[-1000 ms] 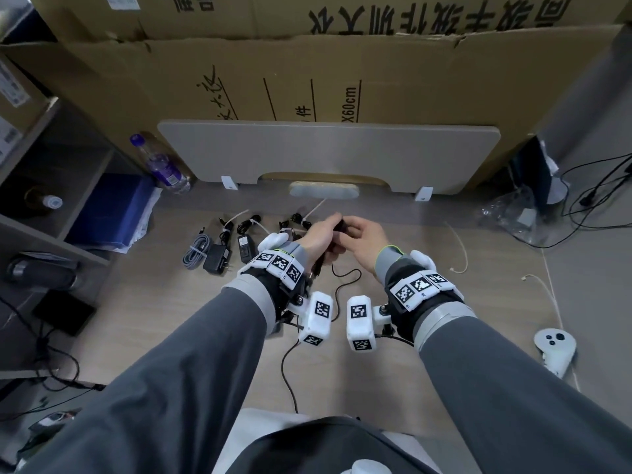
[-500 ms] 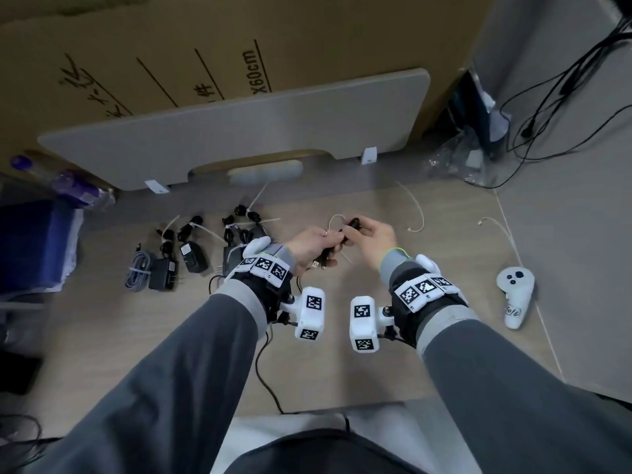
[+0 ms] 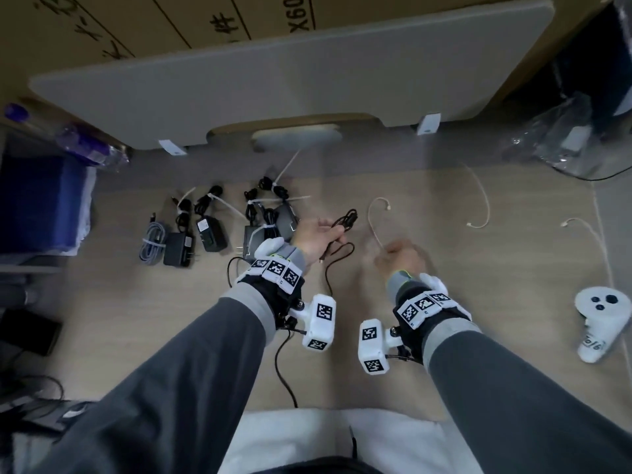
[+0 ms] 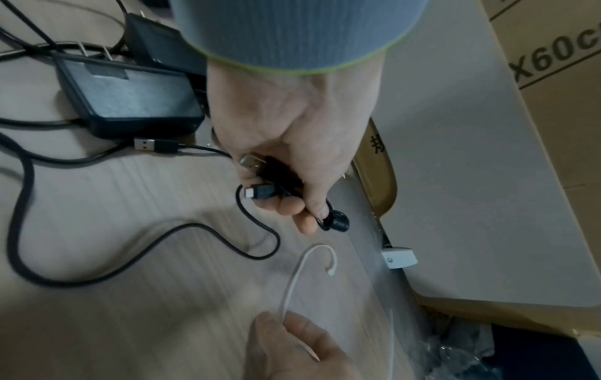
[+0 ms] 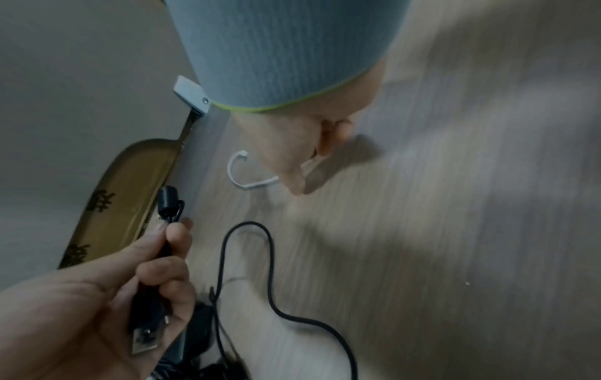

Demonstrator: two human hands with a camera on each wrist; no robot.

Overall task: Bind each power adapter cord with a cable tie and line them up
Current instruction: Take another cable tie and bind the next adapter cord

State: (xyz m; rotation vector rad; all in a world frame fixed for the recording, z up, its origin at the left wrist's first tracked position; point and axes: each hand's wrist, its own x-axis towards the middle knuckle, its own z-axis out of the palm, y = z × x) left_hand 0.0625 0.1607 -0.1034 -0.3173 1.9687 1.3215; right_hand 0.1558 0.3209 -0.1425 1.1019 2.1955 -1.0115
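I'm reading "X60" printed in black on the cardboard box [image 3: 239, 18] ahead of me; my left wrist view is showing "X60c" before the edge cuts it off. The Chinese characters beside it aren't coming through clearly.

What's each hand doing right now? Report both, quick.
Left hand: grips the folded black cord.
Right hand: pinches a white cable tie.

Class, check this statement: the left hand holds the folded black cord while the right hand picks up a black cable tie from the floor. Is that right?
Not quite. The cable tie is white, not black; the left wrist view shows it plainly. The rest stands: the left hand holds the folded black cord, and the right hand grips the tie.
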